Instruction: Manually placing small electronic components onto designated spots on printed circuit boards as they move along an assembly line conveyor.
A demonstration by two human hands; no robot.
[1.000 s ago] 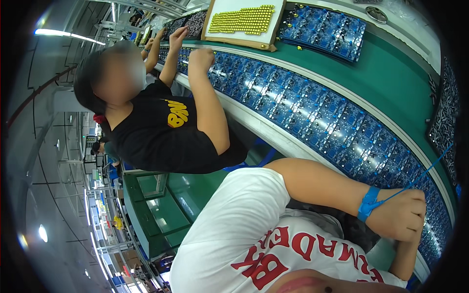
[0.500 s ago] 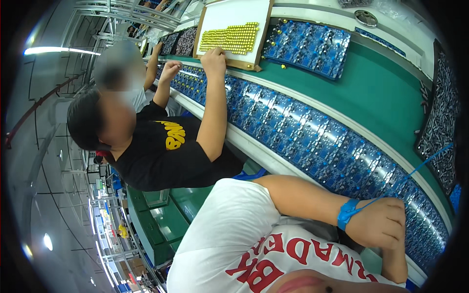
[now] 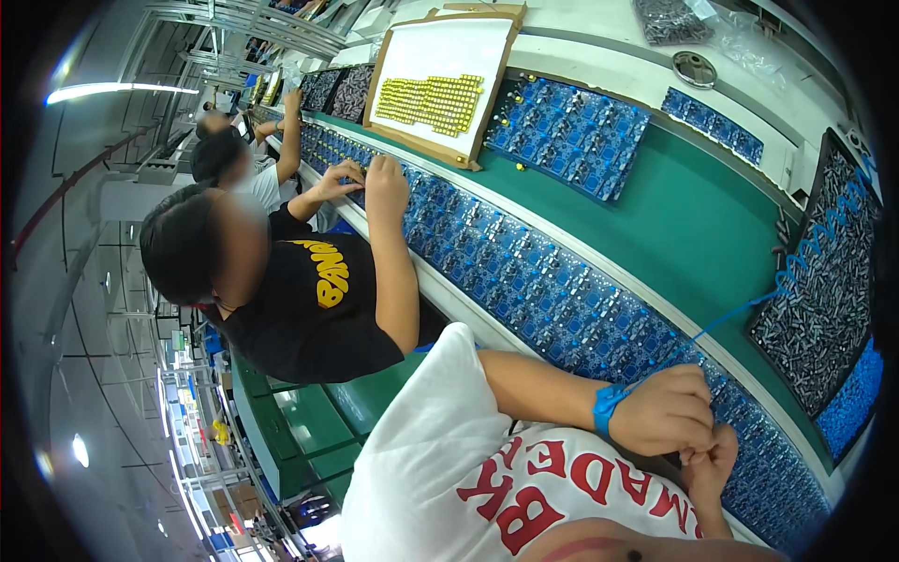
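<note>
My left hand (image 3: 663, 410), with a blue strap (image 3: 609, 408) round its wrist, has its fingers bent and closed near the front edge of a long row of blue circuit boards (image 3: 552, 290). Close against it, my right hand (image 3: 709, 461) is pinched, thumb and fingers together. Whatever lies between the fingertips is too small or hidden to make out. Both hands are over the near part of the row. From the strap a coiled blue cord (image 3: 824, 229) stretches across to the right.
Beyond the row lies a green surface (image 3: 693, 206) bearing a blue board panel (image 3: 571, 131). On the right stands a tray of small dark cylindrical parts (image 3: 810, 304), with blue parts (image 3: 850, 398) beside it. Yellow parts (image 3: 431, 103) cover a white board. A co-worker in black (image 3: 309, 300) works at my left.
My hands have shifted left in the picture and more of my right hand shows. The view has moved too, revealing more of the right-hand tray. The co-worker's hands have come together over the boards.
</note>
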